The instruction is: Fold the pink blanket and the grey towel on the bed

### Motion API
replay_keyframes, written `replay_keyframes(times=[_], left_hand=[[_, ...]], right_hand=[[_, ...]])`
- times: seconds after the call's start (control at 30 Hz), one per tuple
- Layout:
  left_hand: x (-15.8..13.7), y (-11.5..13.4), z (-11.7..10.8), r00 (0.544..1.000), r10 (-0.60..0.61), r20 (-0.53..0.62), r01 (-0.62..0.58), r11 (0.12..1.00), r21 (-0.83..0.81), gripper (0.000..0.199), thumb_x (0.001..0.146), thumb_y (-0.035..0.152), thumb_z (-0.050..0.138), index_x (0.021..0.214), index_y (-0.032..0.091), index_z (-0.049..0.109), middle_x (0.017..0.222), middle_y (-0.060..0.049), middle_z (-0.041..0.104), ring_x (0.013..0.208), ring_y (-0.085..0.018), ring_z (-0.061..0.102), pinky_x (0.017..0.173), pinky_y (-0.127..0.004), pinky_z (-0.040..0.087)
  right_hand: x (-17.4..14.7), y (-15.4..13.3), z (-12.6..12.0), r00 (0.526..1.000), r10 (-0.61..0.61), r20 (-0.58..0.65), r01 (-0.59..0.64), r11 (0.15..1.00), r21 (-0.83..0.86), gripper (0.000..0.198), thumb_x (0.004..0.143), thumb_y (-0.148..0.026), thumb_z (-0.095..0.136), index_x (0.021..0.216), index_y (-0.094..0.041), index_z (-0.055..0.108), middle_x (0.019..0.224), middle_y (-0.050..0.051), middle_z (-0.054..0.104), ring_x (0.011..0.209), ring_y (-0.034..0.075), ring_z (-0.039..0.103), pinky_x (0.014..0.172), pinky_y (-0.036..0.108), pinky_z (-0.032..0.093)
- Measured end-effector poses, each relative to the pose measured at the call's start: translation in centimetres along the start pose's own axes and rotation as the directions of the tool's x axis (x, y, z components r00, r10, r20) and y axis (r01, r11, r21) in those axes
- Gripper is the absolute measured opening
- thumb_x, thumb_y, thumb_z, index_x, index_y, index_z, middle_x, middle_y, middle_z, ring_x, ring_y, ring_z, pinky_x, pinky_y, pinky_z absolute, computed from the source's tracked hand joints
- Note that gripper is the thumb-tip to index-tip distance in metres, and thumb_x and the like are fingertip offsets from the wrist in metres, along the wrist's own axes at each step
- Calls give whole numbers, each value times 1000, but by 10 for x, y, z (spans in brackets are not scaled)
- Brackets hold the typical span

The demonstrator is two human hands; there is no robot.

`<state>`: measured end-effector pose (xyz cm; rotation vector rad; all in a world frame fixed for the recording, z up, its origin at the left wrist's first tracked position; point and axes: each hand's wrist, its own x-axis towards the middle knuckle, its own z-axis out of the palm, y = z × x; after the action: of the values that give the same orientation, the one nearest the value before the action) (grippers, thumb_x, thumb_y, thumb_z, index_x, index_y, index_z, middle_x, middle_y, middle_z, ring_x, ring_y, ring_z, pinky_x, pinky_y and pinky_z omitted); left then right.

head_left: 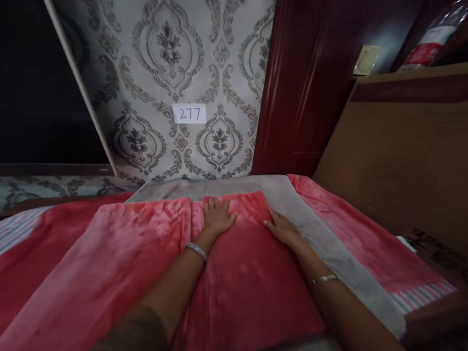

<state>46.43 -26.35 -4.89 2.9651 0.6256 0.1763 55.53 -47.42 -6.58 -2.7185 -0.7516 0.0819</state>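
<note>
A red plush cloth point(256, 279) lies spread in front of me, in two long panels side by side with a fold or seam between them. Whether it is a garment or a blanket I cannot tell. My left hand point(217, 218) rests flat on the far part of the right panel, beside the seam, with fingers spread. On that panel's right edge lies my right hand point(283, 227), its fingers stretched out and touching the cloth. Neither hand grips anything. A grey cloth point(317, 224) lies underneath, showing at the far and right sides.
More red cloth with a striped edge point(423, 295) extends at the right, near a large cardboard box point(422, 152). A bottle point(432, 43) stands behind the box. A dark screen point(37, 80) is at the left. Ahead, a paper marked 277 point(189, 113) hangs on patterned wallpaper point(168, 49).
</note>
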Motion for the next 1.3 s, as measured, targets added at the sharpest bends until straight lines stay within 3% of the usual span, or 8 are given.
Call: replay_keyframes(times=[0.1,0.23,0.33,0.4,0.53,0.67,0.8,1.3], left_hand=[[1,0,-6,999,4,40,-3,1000,-11,80,93,67,30,159,22,31,168,-16,20,155,-40,12,122,-60,9],[1,0,-26,985,36,170,-28,998,-52,84,93,70,28,161,21,24,168,-17,14,155,-40,7,122,-61,9],[-15,0,-43,968,99,230,-85,994,-71,83,92,69,34,160,23,26,168,-15,17,155,-38,12,122,-59,13],[-40,-2,-47,949,210,234,-197,977,-81,82,90,70,40,160,27,28,168,-12,19,155,-38,14,123,-58,11],[-106,-11,-30,860,479,176,-467,878,-104,85,88,75,43,158,28,32,168,-14,21,154,-41,12,122,-63,9],[-145,-20,-5,850,521,74,-513,852,-108,79,92,69,43,158,27,32,167,-15,23,154,-42,12,121,-66,11],[-148,-21,1,843,537,25,-531,839,-120,78,92,69,45,158,28,32,167,-14,24,154,-41,12,121,-67,12],[-159,-18,-7,864,503,12,-497,857,-136,74,93,62,49,156,26,37,166,-13,25,154,-40,17,123,-61,14]], right_hand=[[-42,24,0,995,26,-97,-18,997,75,66,96,-38,49,156,-12,37,145,17,56,131,30,55,110,42,42],[-91,51,13,969,32,-243,34,964,264,68,88,-37,55,150,-11,46,143,17,58,130,31,57,111,45,43],[-117,66,21,967,65,-248,43,912,407,68,84,-43,59,147,-17,51,143,14,59,128,31,59,110,47,45],[-128,74,22,974,75,-215,46,859,510,70,82,-50,63,144,-20,54,143,13,59,127,32,60,109,47,47],[-138,82,16,992,67,-106,23,731,682,83,77,-63,64,145,-17,53,144,14,58,128,32,58,109,48,47],[-143,83,11,994,24,-102,55,711,701,86,72,-68,67,143,-21,56,148,10,54,136,32,51,118,48,37],[-148,81,13,990,39,-133,64,724,687,85,71,-68,67,141,-21,58,149,9,53,140,32,46,122,48,30],[-159,74,9,990,95,-106,13,685,729,79,69,-66,69,134,-23,64,144,10,58,137,34,50,118,49,36]])
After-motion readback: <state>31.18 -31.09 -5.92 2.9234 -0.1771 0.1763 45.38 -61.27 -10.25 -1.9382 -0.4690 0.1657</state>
